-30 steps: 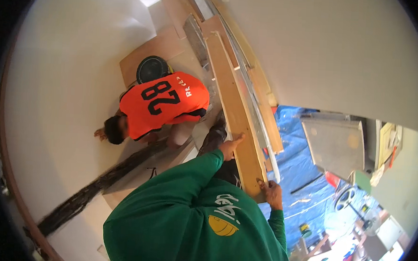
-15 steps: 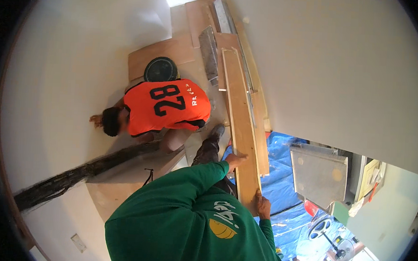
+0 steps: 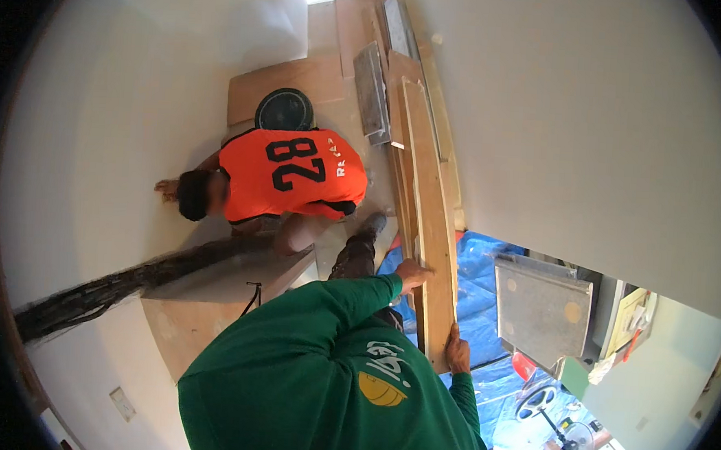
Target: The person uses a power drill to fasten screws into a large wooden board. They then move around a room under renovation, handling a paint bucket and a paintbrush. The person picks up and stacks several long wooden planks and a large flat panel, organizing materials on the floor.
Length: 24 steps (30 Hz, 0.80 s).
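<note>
Room: pale walls (image 3: 576, 147) stood at both sides of the work area, bent by the lens toward the rim.
Right hand (image 3: 458, 352): closed on the right long edge of the board, close to its near end.
Left hand (image 3: 413, 277): closed on the left long edge, farther along, thumb over the upper face.
Board (image 3: 435, 237): long, narrow, wooden; located in front of the torso, held by both hands, broad face toward the viewer.
Long axis: ran from the torso outward; the far end pointed away from the person and slightly left.
Floor cover: a blue tarp (image 3: 483, 292) lay to the right, beyond the right hand.
Co-worker: a person in an orange shirt (image 3: 294, 173) crouched left of the board, apart from it.
Container: a round black bucket (image 3: 285, 109) stood just behind the co-worker.
Far end: a grey panel (image 3: 371, 91) lay left of the board's tip; contact could not be determined.
</note>
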{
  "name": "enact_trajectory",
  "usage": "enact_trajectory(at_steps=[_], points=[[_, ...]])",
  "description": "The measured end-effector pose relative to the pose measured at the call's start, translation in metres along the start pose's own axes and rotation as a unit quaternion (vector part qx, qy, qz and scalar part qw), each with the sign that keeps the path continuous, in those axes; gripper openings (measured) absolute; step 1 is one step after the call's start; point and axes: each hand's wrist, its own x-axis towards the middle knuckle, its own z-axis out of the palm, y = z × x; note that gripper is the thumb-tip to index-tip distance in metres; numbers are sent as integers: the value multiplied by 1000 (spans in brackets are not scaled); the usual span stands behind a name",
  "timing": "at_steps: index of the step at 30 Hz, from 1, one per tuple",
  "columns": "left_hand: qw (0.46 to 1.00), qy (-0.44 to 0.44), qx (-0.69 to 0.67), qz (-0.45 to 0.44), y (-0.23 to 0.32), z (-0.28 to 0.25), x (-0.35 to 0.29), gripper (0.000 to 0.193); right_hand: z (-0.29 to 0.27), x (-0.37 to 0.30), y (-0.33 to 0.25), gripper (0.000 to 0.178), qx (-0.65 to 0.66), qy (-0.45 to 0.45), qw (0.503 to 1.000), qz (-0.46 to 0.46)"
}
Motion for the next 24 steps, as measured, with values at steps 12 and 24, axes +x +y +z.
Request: enact_trajectory(at_steps=[12,24], points=[[986,-11,127,105,27,-12,-41,69,28,24,47,55,-55,-25,987,-146],[932,72,304,182,50,-4,-53,56,21,17,36,69,-86,-59,990,-99]])
